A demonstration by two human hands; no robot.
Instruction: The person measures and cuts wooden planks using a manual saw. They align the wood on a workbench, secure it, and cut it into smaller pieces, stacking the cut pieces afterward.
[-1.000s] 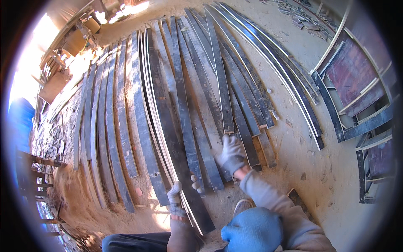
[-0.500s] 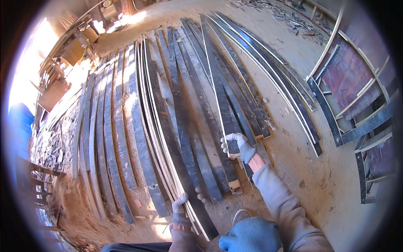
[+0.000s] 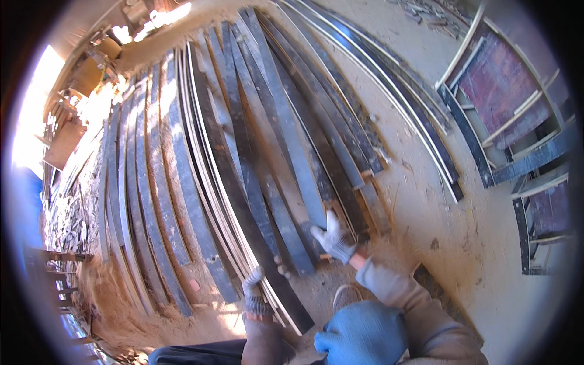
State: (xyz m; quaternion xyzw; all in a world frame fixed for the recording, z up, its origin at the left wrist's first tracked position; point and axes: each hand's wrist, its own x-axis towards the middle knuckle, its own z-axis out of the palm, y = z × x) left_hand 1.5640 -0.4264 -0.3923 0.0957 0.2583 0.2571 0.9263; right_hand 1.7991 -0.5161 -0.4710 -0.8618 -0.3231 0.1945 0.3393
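My left hand (image 3: 253, 286), in a grey knit glove, is closed round the near end of a stack of long narrow strips with dark faces and pale edges (image 3: 267, 277). Its fingers wrap over the top dark strip, tilted slightly on the stack. My right hand (image 3: 336, 237), gloved the same way, is at the near end of another long dark strip (image 3: 286, 121) that lies face up across others. Thumb and fingers look spread there, touching or just beside the strip's end.
Many more dark strips (image 3: 161, 201) lie side by side on the dusty floor. A separate bundle (image 3: 389, 91) lies farther right. Wooden frames with reddish panels (image 3: 505, 91) stand at the right. Scrap wood (image 3: 73, 207) is heaped left. A dark board (image 3: 441, 298) lies beside my right forearm.
My right hand, earlier gripping the end of a strip, has moved slightly down and left, and its fingers have opened. That strip now lies flatter, farther left. My left hand keeps its grip.
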